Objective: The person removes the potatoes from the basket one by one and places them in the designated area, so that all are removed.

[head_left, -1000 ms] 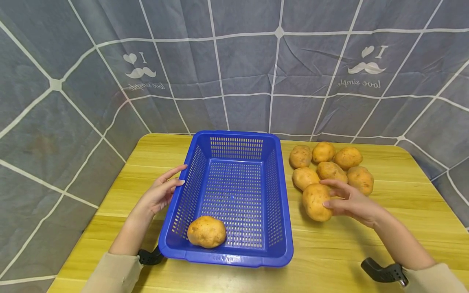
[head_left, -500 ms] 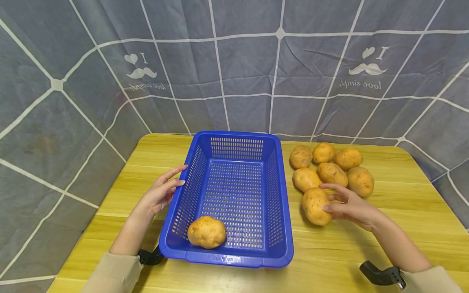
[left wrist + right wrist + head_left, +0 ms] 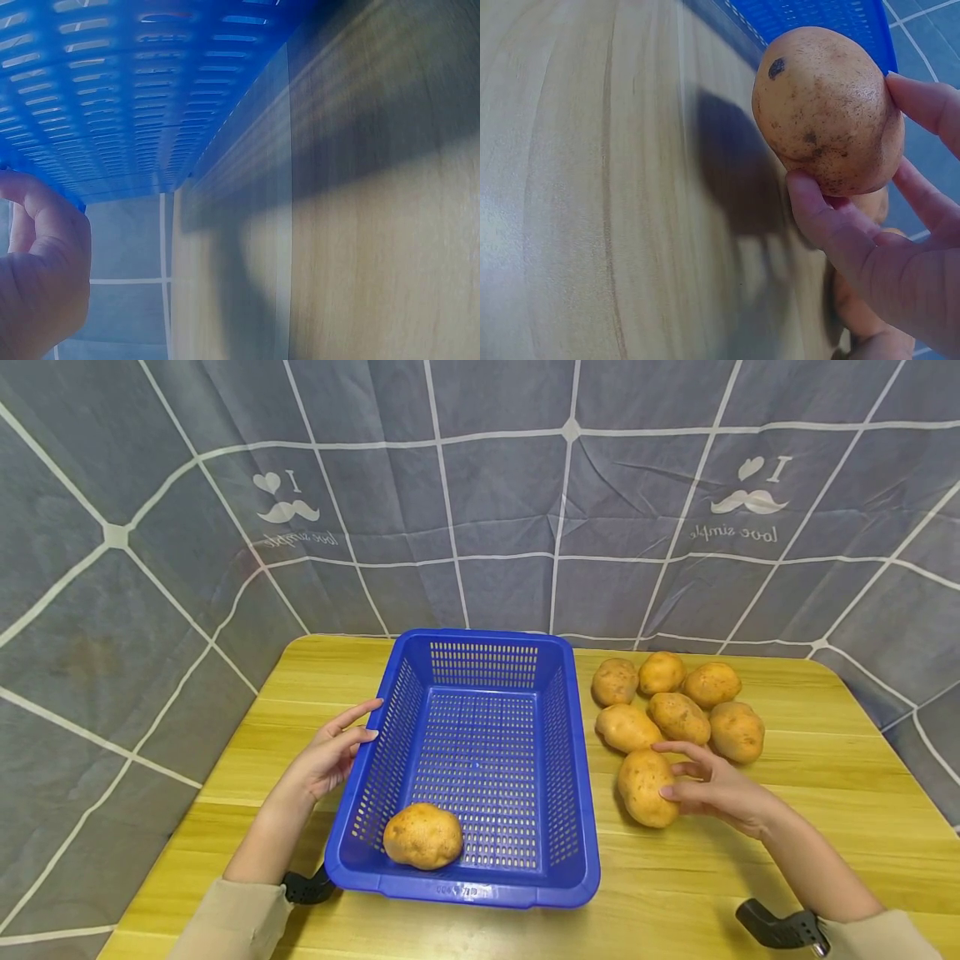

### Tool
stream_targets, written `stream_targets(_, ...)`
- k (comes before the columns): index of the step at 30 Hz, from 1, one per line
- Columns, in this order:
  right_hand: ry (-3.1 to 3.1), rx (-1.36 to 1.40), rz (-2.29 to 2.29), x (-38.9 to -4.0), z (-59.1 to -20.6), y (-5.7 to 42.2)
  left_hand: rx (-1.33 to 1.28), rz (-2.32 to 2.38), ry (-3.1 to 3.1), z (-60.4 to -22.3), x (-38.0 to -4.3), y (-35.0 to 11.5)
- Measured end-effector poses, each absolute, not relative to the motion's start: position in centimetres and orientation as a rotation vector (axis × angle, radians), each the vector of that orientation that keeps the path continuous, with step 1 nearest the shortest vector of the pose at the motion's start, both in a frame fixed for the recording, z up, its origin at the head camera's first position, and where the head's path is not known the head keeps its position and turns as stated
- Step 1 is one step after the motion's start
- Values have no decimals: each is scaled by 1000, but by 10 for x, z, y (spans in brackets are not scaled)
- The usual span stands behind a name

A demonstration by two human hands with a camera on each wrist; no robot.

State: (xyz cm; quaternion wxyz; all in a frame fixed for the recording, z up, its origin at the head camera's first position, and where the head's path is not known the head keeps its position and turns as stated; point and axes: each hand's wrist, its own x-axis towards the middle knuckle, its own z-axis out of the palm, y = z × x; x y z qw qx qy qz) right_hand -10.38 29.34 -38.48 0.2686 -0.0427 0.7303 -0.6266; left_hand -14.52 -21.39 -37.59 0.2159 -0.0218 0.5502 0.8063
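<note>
A blue perforated plastic basket [image 3: 480, 893] stands on the wooden table. One potato [image 3: 423, 836] lies in its near left corner. My left hand [image 3: 330, 756] holds the basket's left rim, thumb and index fingertip on the edge; the other fingers are partly hidden below. Right of the basket, my right hand [image 3: 716, 789] grips another potato [image 3: 647, 787] between thumb and fingers. The right wrist view shows this potato [image 3: 829, 112] with a dark spot, its shadow falling apart from it on the tabletop, so it appears raised.
Several potatoes [image 3: 678, 717] lie clustered at the table's back right, just beyond the right hand. A grey cloth [image 3: 502, 510] with white lines hangs behind and beside the table [image 3: 817, 760]. Black straps [image 3: 783, 922] sit on both wrists.
My right hand has shifted slightly toward the near side with the potato in its grip. The left hand, the basket and the potato in it stay where they were.
</note>
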Motion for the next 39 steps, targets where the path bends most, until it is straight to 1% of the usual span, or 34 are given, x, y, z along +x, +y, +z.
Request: stream_targets(39,1917,-133,-1689,-103,-399,297,-56,2264,1464,-375,-145,-214)
